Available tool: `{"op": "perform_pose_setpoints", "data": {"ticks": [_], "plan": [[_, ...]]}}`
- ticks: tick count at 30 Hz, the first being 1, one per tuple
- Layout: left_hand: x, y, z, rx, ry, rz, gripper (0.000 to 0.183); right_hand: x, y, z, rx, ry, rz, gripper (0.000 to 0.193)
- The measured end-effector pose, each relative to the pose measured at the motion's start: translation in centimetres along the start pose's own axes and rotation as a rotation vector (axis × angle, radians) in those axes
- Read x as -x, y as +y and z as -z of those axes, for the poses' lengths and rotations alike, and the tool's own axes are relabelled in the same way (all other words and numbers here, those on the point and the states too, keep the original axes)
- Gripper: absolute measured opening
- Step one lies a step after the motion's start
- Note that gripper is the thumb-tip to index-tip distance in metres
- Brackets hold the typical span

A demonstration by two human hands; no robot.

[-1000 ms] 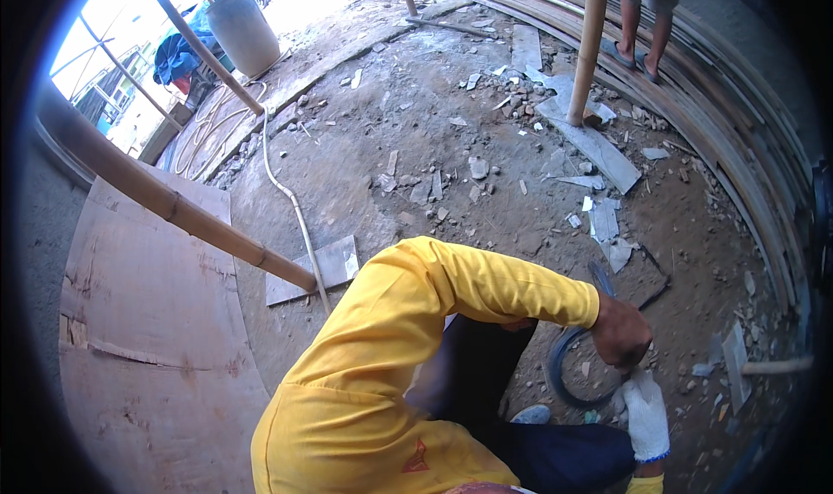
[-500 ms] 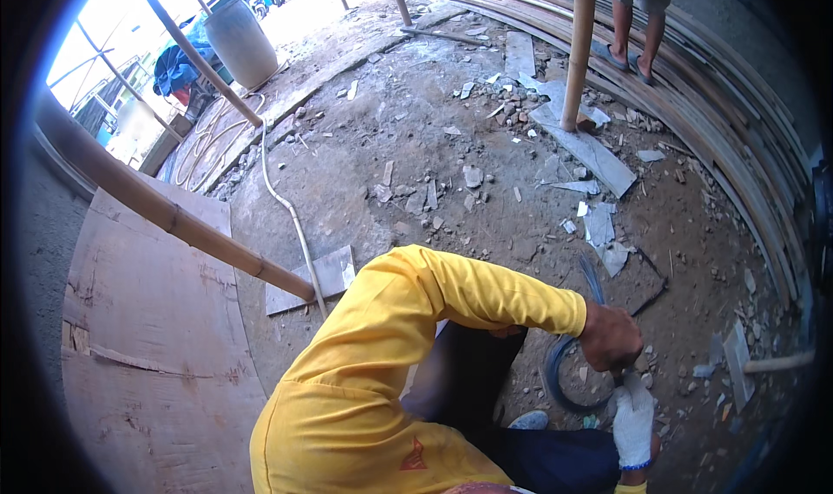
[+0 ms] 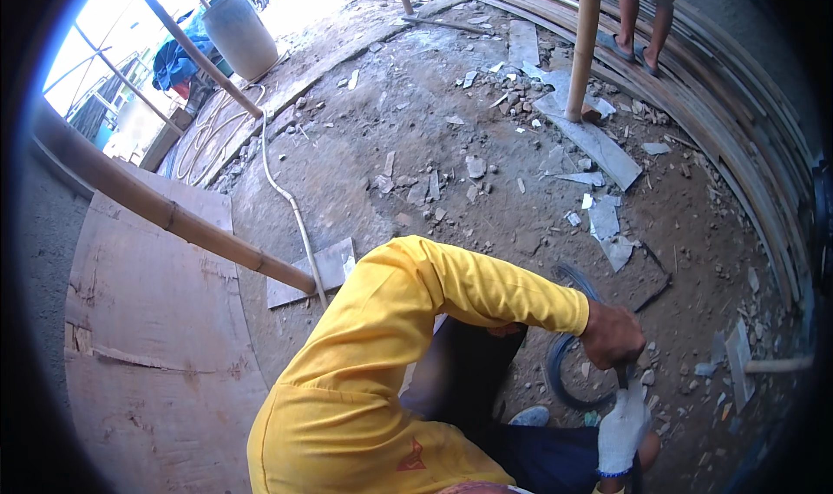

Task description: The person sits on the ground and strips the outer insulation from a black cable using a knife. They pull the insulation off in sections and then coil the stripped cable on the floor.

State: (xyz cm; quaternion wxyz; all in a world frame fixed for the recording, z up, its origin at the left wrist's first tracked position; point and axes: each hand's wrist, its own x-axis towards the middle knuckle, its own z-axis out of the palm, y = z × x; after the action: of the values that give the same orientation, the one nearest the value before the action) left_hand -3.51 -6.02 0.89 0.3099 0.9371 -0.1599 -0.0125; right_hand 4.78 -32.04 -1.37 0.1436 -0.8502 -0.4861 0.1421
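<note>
My left hand (image 3: 611, 336), bare below a yellow sleeve, is closed in a fist over the ground at the right. Just below it, my right hand (image 3: 621, 430) in a white knitted glove is closed too, its fingers pointing up toward the left fist. A short dark piece (image 3: 622, 377) shows between the two hands, reaching from the left fist to the glove; its kind cannot be made out. Beside the hands, a coil of thin dark wire (image 3: 553, 374) lies on the dirt, partly hidden by my left forearm.
A bamboo pole (image 3: 583, 51) stands ahead, and another bamboo pole (image 3: 186, 222) slants across a plywood sheet (image 3: 156, 320) at left. Long wooden strips (image 3: 694, 103) lie at right, where another person's legs (image 3: 628, 21) stand. Broken tile pieces (image 3: 607, 220), a hose (image 3: 286, 200) and a barrel (image 3: 240, 38) are around.
My gloved right hand has shifted slightly down and left, away from the left fist. More of the dark piece between them shows. The left hand stays nearly in place.
</note>
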Motion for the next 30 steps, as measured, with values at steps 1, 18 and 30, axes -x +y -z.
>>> {"op": "perform_pose_setpoints", "data": {"ticks": [1, 18, 30], "plan": [[0.0, -0.1, 0.0, -0.020, -0.016, 0.026, 0.015, -0.2, -0.2, 0.1, 0.009, -0.002, -0.005, 0.037], [0.4, -0.8, 1.6, 0.152, 0.003, -0.111, 0.010, -0.2, -1.4, 0.8, 0.146, 0.248, 0.168, 0.037], [-0.8, 0.3, 4.2, 0.360, -0.125, 0.133, 0.013, 8.3, 5.4, 4.4, -0.177, 0.393, 0.048, 0.032]]}}
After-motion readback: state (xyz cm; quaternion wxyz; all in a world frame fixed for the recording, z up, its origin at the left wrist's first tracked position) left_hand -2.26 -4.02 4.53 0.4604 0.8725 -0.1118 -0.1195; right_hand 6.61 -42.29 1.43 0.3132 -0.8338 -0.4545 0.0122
